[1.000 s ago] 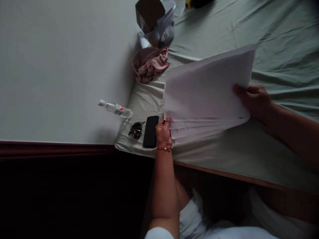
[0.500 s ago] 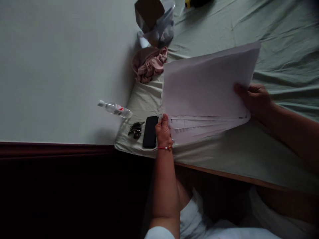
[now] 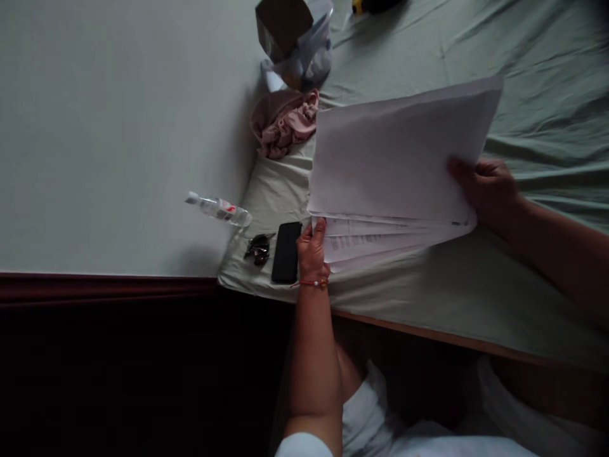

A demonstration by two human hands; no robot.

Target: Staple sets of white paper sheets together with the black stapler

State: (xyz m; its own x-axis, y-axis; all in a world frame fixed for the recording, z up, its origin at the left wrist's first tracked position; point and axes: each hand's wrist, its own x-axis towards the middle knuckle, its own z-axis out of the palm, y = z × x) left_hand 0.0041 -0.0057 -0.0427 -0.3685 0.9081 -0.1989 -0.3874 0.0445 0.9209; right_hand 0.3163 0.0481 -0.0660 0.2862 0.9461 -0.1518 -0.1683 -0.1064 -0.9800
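Note:
Several sheets of paper (image 3: 394, 158) are held over the bed, fanned apart along their near edge. The top sheet looks blank; printed lines show on the sheets beneath. My left hand (image 3: 313, 251) is closed on the near left corner, its thumb on top, a red string bracelet at the wrist. At the right edge my right hand (image 3: 488, 187) grips the stack, thumb on top and fingers hidden below. Just left of my left hand lies a black phone (image 3: 287, 252), and beside that a bunch of keys (image 3: 259, 249).
A clear plastic bottle (image 3: 219, 208) lies by the wall at the bed's corner. Pink cloth (image 3: 288, 125) is bunched farther back, near a plastic bag (image 3: 316, 54) and a brown box (image 3: 284, 25). A pale green sheet (image 3: 404, 295) covers the bed.
The upper sheets have shifted slightly up and away from my left hand, so the fan has widened and more print shows below. My right hand keeps its grip.

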